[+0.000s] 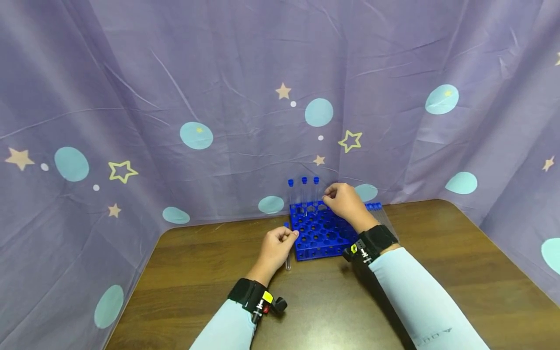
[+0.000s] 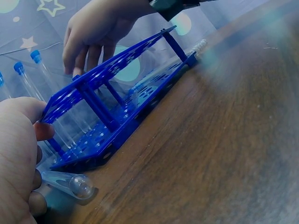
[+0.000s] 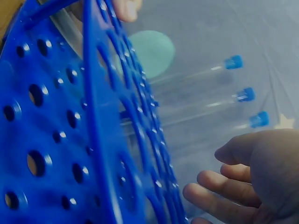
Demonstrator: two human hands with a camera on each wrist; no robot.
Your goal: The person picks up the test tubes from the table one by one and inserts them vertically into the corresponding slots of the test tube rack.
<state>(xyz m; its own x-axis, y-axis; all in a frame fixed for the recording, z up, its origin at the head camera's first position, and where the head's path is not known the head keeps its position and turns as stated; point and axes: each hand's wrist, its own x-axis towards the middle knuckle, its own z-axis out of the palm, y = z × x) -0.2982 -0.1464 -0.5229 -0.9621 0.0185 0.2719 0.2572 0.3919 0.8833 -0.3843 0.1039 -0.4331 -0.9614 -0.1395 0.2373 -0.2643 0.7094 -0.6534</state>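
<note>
A blue test tube rack [image 1: 321, 233] with many round holes stands near the back of the table. Its left edge is pinched between the thumb and index finger of my left hand [image 1: 276, 248]. Another test tube [image 2: 70, 183] passes beneath that hand, outside the rack; whether the lower fingers grip it is hidden. Three clear test tubes with blue caps [image 1: 304, 180] stand upright in the back row. Just right of them, above the rack, is my right hand [image 1: 347, 204], fingers loosely bent, holding nothing in the right wrist view [image 3: 261, 177].
Several more capped tubes [image 1: 375, 206] lie side by side along the rack's right side, partly hidden by my right wrist. A purple curtain [image 1: 245, 121] with stars and spots hangs close behind the wooden table [image 1: 201, 272].
</note>
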